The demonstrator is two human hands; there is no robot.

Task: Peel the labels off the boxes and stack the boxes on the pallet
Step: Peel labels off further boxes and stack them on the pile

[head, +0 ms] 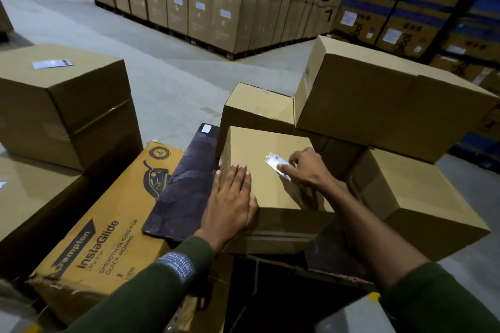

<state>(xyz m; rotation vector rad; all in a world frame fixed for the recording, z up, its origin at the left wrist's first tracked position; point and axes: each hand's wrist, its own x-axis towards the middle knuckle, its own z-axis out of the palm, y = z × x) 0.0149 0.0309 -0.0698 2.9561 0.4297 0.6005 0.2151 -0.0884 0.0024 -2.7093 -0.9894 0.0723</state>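
While pinching the small white label (277, 164) at frame centre, right hand (305, 167) clamped on its lifted edge; left hand (230, 202) flat, fingers together, steadying the box (267, 183). Risk: label tearing if yanked sharply, leaving scraps stuck behind.

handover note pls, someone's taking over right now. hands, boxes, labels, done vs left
Left hand: flat, fingers straight, pressing on top of the small box in front to steady it.
Right hand: fingers on the label on that box's top; the label looks partly lifted and crumpled, not off yet.
Around it: more plain boxes behind and to the right, a printed iron box at left.
The big box at far left has a label on top.
Done: nothing fully peeled that I can confirm.
Left: finish this peel, peel the far-left box, stack. The pallet is not clearly visible.
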